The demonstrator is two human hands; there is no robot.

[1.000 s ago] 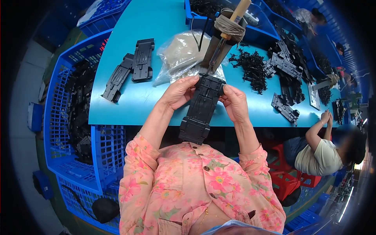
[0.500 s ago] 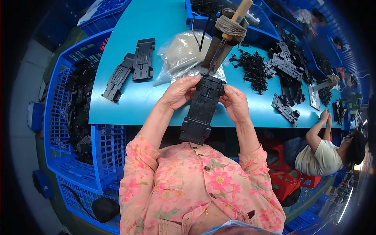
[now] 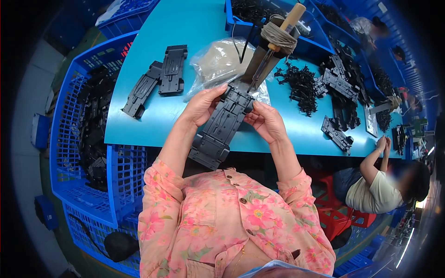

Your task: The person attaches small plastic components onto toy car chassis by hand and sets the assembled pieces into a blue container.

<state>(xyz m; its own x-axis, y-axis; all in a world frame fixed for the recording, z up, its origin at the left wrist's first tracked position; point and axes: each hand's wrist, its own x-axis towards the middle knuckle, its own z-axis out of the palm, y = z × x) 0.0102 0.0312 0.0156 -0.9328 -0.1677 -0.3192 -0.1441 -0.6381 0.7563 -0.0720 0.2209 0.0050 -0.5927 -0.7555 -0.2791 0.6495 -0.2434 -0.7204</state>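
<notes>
A black plastic toy car chassis (image 3: 219, 129) is held over the table's front edge, its lower end tilted to the left. My left hand (image 3: 202, 107) pinches its left side near the upper end. Opposite, my right hand (image 3: 267, 121) grips the right side with thumb and fingers. The upper end touches or nearly touches the thin tip of an iron-like tool with a wooden handle (image 3: 293, 19). Wrapped cord ties that tool to a metal stand (image 3: 257, 65). Behind my left hand lies a clear plastic bag (image 3: 218, 60) with something pale inside.
Two more chassis (image 3: 172, 69) lie on the turquoise table (image 3: 125, 127) at left. Small black parts (image 3: 299, 88) are heaped right of the stand, near several more chassis (image 3: 340, 83). A blue crate (image 3: 62, 157) of black parts stands at left. A co-worker (image 3: 378, 192) sits at right.
The chassis has swung in my hands, its lower end shifting left. Both hands have moved slightly left with it and still hold it.
</notes>
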